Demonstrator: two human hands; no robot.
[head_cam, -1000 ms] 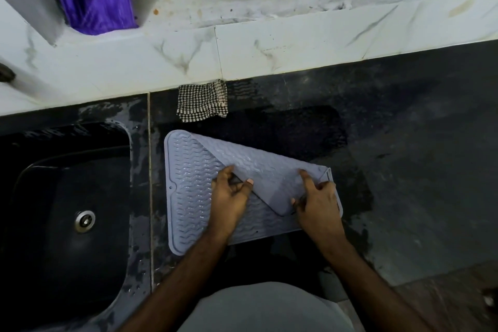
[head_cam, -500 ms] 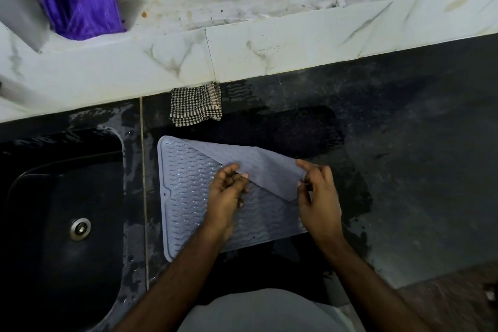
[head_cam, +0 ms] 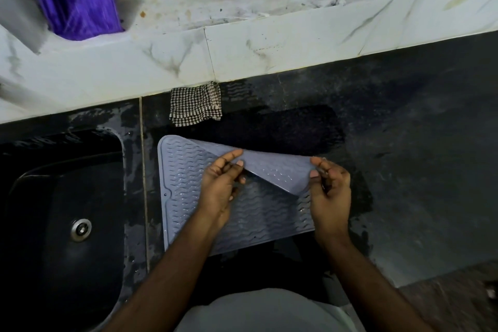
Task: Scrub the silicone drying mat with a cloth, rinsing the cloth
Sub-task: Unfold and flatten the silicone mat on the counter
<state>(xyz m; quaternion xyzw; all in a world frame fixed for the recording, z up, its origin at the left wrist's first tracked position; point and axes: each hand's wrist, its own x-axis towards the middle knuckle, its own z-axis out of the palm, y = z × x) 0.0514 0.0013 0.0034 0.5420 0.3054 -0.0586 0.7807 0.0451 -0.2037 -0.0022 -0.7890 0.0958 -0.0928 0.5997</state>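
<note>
Now: the mat [head_cam: 188, 183] lies on the dark wet table [head_cam: 404, 170], just right of the sink [head_cam: 54, 210], its far right corner folded back toward me over the ribbed face. My left hand [head_cam: 218, 191] pinches the left edge of that flap, fingers [head_cam: 231, 156] clamped on it. My right hand [head_cam: 330, 191] pinches the flap's right side, thumb and fingers closed on the mat. The checked cloth [head_cam: 195, 104] sits folded against the white tiled ledge [head_cam: 269, 54], apart from the mat, untouched.
</note>
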